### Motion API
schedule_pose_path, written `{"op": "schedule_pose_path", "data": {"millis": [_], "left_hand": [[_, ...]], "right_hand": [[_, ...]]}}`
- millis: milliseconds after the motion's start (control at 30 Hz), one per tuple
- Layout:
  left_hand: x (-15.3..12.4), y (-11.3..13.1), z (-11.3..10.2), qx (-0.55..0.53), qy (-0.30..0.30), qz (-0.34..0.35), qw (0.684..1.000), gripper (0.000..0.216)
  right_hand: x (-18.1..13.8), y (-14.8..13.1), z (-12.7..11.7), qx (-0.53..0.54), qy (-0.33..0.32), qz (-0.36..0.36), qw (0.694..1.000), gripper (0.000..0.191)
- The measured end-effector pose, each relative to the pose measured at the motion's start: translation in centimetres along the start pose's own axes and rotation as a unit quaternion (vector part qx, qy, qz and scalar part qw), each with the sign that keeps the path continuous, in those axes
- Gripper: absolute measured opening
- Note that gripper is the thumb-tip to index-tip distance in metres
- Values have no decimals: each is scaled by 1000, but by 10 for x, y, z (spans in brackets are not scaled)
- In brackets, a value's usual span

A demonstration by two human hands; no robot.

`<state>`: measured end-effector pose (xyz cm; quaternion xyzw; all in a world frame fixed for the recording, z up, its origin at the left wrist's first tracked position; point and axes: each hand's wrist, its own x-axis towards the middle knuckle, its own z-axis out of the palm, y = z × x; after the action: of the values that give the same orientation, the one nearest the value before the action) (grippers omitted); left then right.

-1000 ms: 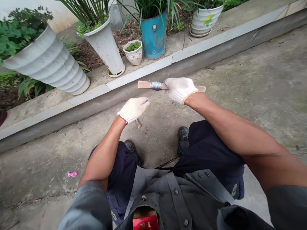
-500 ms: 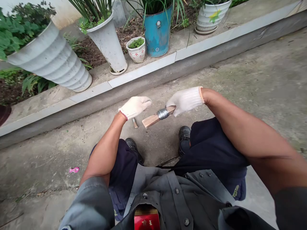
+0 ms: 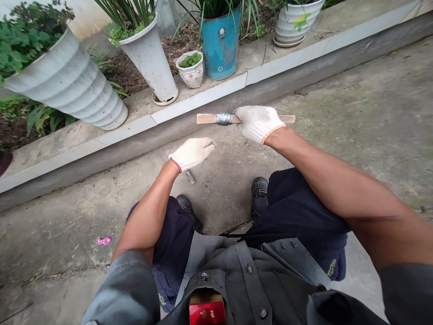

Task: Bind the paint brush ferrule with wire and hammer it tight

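Right hand [image 3: 259,123], in a white knit glove, is closed firmly round a wooden stick [image 3: 206,118], held roughly level in front of the person; one end juts out toward the left, wound with silvery wire [image 3: 223,118] just beside the fingers, and the other end shows past the wrist. Nearer the body, the left hand [image 3: 192,153], also gloved, has its fingers bent and drawn together, apart from the stick; whether it pinches anything cannot be told. Just below shows a small wooden piece [image 3: 191,179], and whether it is held or lies on the concrete ground [image 3: 338,135] is unclear. Further in, dark shoes [image 3: 260,189] stand apart below navy trousers [image 3: 294,203], and a red packet [image 3: 206,312] shows at the grey shirt [image 3: 237,264]. A pink object [image 3: 104,240] lies off to the left. Beyond the hands, a tile-edged ledge [image 3: 203,102] bears a blue bucket [image 3: 219,52], a small flowered pot [image 3: 191,77] and larger white pots [image 3: 67,81]
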<state>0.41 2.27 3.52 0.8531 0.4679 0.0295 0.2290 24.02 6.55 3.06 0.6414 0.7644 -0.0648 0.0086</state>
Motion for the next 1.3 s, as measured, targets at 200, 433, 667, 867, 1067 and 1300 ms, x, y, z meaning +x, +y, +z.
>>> {"op": "schedule_pose_path", "data": {"millis": [200, 433, 667, 867, 1067, 1300], "left_hand": [[4, -14, -3, 68, 50, 7, 996, 40], [10, -22, 2, 37, 53, 32, 997, 40], [7, -19, 2, -69, 74, 14, 995, 41], [6, -3, -6, -44, 53, 0, 998, 39], [7, -1, -7, -2, 44, 23, 999, 39], [8, -17, 0, 55, 38, 39, 997, 37]], "right_hand": [[1, -3, 4, -96, -118, -44, 987, 19], [-22, 6, 5, 68, -308, -270, 910, 11], [-17, 4, -23, 190, -104, -178, 960, 26], [0, 3, -23, 170, 22, -30, 985, 34], [14, 0, -11, 23, -27, 21, 999, 34], [-16, -9, 4, -100, -255, -181, 944, 8]]}}
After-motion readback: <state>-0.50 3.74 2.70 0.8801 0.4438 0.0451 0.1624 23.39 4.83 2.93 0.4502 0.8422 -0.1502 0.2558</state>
